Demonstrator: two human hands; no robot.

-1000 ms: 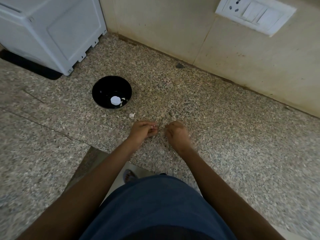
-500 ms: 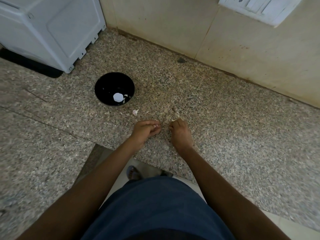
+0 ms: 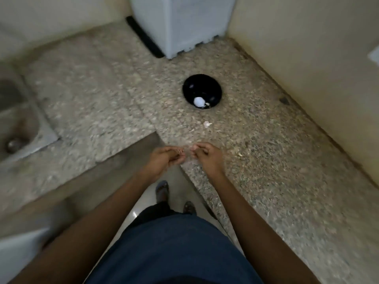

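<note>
My left hand (image 3: pixel 164 160) and my right hand (image 3: pixel 207 158) are held close together over the inner corner of the speckled stone counter (image 3: pixel 276 160). The fingers of both are curled, fingertips almost meeting. A small pale piece (image 3: pixel 187 149) is pinched between them; blur hides what it is. Beyond the hands stands a black bowl (image 3: pixel 196 85) with a white peeled piece (image 3: pixel 198 101) inside. A small white scrap (image 3: pixel 207 124) lies on the counter between the bowl and my hands.
A white appliance (image 3: pixel 180 23) stands in the far corner against the beige wall (image 3: pixel 307 48). A steel sink (image 3: pixel 18 119) is set in the counter at the left. Pale flakes (image 3: pixel 239 154) lie right of my hands. My sandalled feet (image 3: pixel 162 189) show on the floor below.
The view has swung left, bringing the sink and counter corner into sight. My hands stay together and have drawn back toward the counter's edge. The bowl has not moved.
</note>
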